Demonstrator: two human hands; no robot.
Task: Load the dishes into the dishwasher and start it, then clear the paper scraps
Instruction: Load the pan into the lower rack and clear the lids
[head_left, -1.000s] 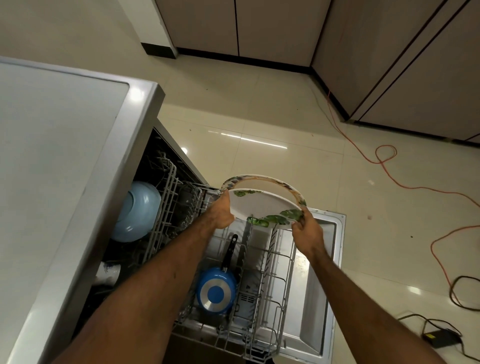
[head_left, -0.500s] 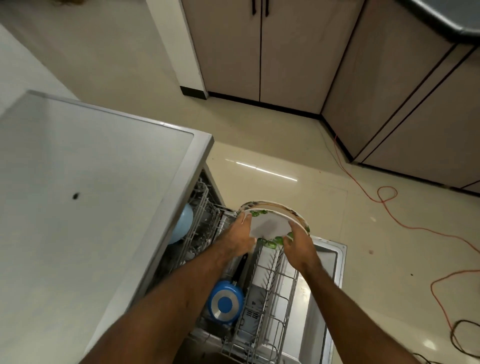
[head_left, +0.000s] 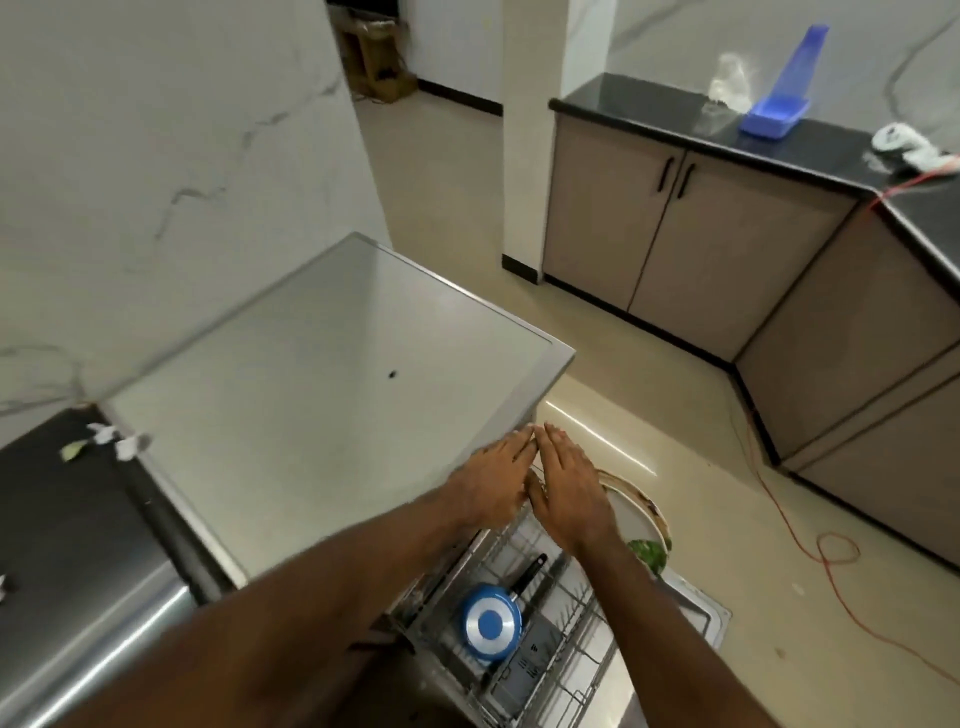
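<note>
Plates (head_left: 631, 513), round and leaf-patterned, sit in wire rack (head_left: 569, 670) (blue pan (head_left: 491, 621) nearby); left hand (head_left: 496, 480) and right hand (head_left: 566, 488) flat over them, grip released; glossy cream floor (head_left: 675, 405).

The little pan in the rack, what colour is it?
The pan is blue, with a silvery ring underneath and a black handle, seen in the head view.

So the dishwasher top (head_left: 322, 374) mid-frame looks like smooth matt metal, and the rack (head_left: 582, 613) below it is shiny metal wire. The floor tiles (head_left: 675, 389) are super glossy, and so is the black countertop (head_left: 649, 106) upper right. The blue pan (head_left: 491, 621) looks glossy, and the paper scraps (head_left: 111, 441) at the left edge look crumpled.
</note>
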